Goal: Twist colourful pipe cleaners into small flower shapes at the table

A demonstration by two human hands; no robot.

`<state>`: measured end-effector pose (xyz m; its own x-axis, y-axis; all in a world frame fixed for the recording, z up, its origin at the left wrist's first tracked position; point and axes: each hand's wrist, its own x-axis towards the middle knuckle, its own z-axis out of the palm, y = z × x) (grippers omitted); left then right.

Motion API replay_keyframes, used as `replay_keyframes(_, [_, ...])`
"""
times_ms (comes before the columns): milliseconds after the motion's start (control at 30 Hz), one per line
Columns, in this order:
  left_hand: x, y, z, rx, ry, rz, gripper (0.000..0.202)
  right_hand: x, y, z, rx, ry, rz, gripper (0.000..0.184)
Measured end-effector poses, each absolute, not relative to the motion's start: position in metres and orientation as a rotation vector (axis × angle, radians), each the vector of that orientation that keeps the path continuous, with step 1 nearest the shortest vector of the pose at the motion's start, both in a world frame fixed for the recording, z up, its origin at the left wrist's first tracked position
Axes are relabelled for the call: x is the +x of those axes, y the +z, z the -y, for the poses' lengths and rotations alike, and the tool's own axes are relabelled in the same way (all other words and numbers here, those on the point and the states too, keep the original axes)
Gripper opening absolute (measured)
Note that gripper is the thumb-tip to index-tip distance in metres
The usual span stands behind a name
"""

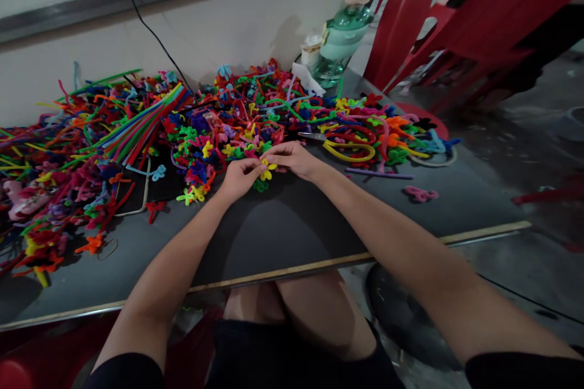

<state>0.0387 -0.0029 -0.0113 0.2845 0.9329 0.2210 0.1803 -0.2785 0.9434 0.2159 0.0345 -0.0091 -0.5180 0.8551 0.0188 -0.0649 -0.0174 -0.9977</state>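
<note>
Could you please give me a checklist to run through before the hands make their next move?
1. Yellow flower gripped: ok, the left hand and right hand both pinch it.
2. All its petals visible: not ok, fingers cover part.
3. Green flower apart from the yellow one: cannot tell, they overlap in view.
4. Scissors in sight: ok, beside the pile.
5. Pink piece on the table: ok.

Room along near tabletop (283, 234), pipe-cleaner heap (205, 124) blocking behind, scissors (349, 157) obstructing right
</note>
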Motion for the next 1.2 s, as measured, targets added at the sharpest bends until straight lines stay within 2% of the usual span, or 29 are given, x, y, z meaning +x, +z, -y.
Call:
replay_keyframes(400, [0.038,-0.009,0.003,1.706,1.022,-1.086,0.038,0.215,-0.006,-0.033,-0.992,1.54,1.626,0.028])
replay_keyframes(533, [0.039,-0.009,0.004,1.719,1.006,-1.078,0.038,0.214,-0.007,-0.033,-0.972,1.529,1.652,0.031])
replay_keyframes(733, [0.04,-0.015,0.002,1.5,1.195,-1.05,0.03,0.21,-0.012,-0.032,-0.954,1.372,1.534,0.039])
replay_keyframes(867, [0.04,-0.018,-0.001,1.393,1.217,-1.031,0.042,0.209,-0.011,-0.032,-0.942,1.292,1.444,0.042])
replay_keyframes(1200, [0.038,-0.023,-0.007,1.21,1.447,-1.205,0.024,0.204,-0.011,-0.022,-1.01,1.178,1.711,0.034])
